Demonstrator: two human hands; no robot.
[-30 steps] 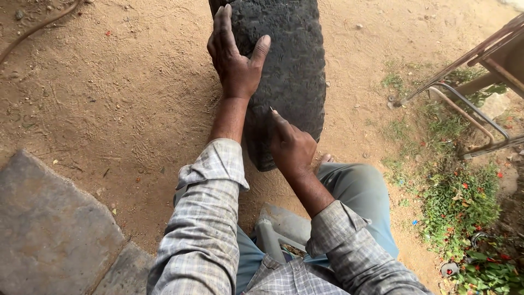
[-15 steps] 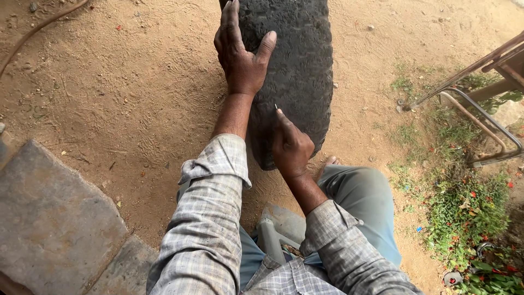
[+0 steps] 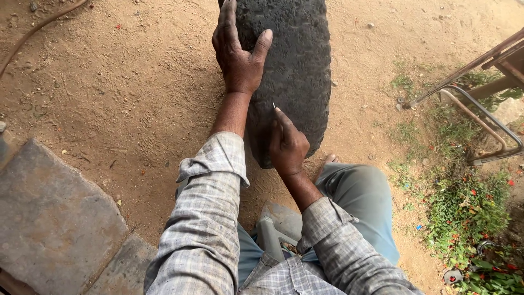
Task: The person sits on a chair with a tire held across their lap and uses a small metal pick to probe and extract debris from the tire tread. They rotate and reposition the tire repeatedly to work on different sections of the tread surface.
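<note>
1. A flat grey stone slab [image 3: 52, 218] is lying at the far left on the sandy brown ground [image 3: 120, 98].
2. The left hand [image 3: 237, 54] is resting spread wide and flat on the tread of the worn black rubber tyre [image 3: 297, 71], steadying it; that arm is reaching out nearly straight in a grey checked sleeve [image 3: 204, 218].
3. The tyre is standing upright on the ground, just ahead of the person's knees.
4. The right hand [image 3: 286, 145] is closing around a thin pointed metal tool [image 3: 274, 106], tip up against the tread, wrist bent. It appears to be probing the tread; any further push likely needs the left hand bracing firmly.
5. A rusty metal frame [image 3: 480, 109] is standing over green weeds [image 3: 469, 218] at the right.
</note>
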